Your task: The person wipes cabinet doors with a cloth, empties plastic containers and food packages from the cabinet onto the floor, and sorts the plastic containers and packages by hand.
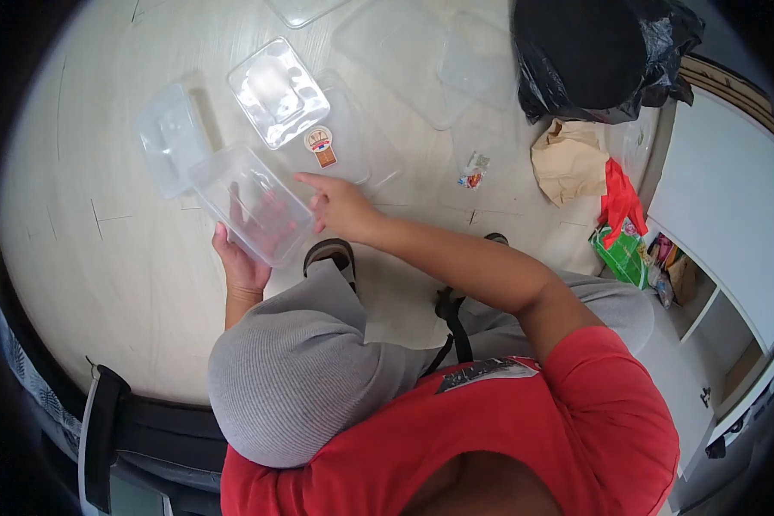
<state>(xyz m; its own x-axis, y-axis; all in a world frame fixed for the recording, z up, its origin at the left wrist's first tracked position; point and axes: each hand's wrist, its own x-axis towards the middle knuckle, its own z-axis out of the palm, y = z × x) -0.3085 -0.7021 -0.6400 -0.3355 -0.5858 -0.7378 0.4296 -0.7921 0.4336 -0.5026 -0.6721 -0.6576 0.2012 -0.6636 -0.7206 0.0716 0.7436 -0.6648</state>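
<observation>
My left hand point(246, 265) is closed on a clear plastic container point(254, 206), with the thumb outside and fingers showing blurred through the wall. My right hand point(346, 211) is beside the container's right edge, index finger stretched out and the other fingers partly bent. Whether its fingertips touch the container I cannot tell. Just left of the held one, another clear tub point(170, 142) is on the floor. Above it lies a shiny clear square container point(279, 93). Near my right fingertips is a clear flat plastic piece with a round-and-brown sticker point(321, 146).
Several flat transparent pieces point(396, 52) lie on the pale floor point(103, 284). A black plastic bag point(593, 60), brown paper point(569, 161), a red bag point(621, 202) and a green packet point(621, 258) are at right, by a white cabinet point(718, 189). A black chair point(163, 439) stands lower left.
</observation>
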